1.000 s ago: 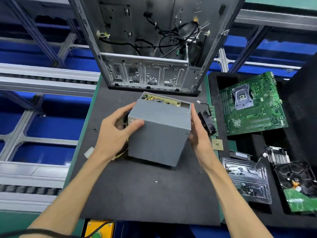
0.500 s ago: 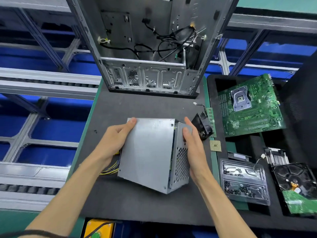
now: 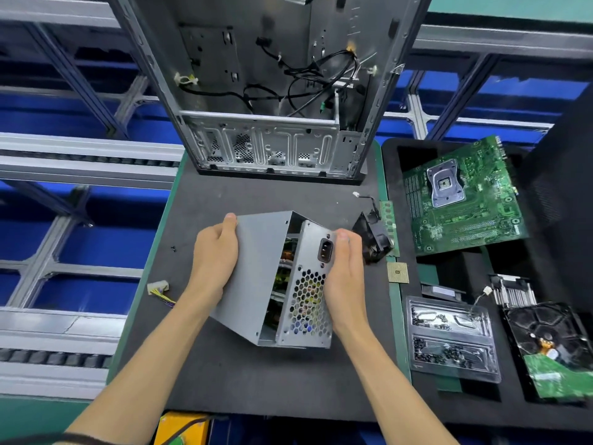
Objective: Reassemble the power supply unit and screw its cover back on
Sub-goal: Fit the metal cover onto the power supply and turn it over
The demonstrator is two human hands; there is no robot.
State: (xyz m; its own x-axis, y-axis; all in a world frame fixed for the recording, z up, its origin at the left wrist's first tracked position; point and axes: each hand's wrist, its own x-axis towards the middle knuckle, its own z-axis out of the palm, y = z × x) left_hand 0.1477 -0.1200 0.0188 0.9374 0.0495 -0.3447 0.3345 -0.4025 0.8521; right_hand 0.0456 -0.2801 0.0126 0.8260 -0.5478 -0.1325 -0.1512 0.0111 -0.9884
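I hold the grey metal power supply unit (image 3: 308, 284) tilted above the dark mat (image 3: 256, 380). Its cover (image 3: 256, 268) is a plain grey sheet on the left side; a gap between the cover and the perforated rear panel shows the coils and wires inside. The rear panel faces me, with a black power socket and a honeycomb grille. My left hand (image 3: 215, 261) grips the cover's left face, fingers over its top edge. My right hand (image 3: 345, 277) presses on the rear panel's right edge. A white connector (image 3: 158, 287) on coloured wires lies on the mat to the left.
An open computer case (image 3: 272, 91) stands at the back of the mat. A black fan (image 3: 373, 240) and a CPU chip (image 3: 398, 273) lie right of the unit. A clear screw tray (image 3: 452, 342), a green motherboard (image 3: 465, 197) and a hard drive (image 3: 552, 345) sit in black foam at right.
I have turned the unit between my hands: a plain face was up before, and now the rear panel with the socket and grille faces me. The unit has come down closer to me.
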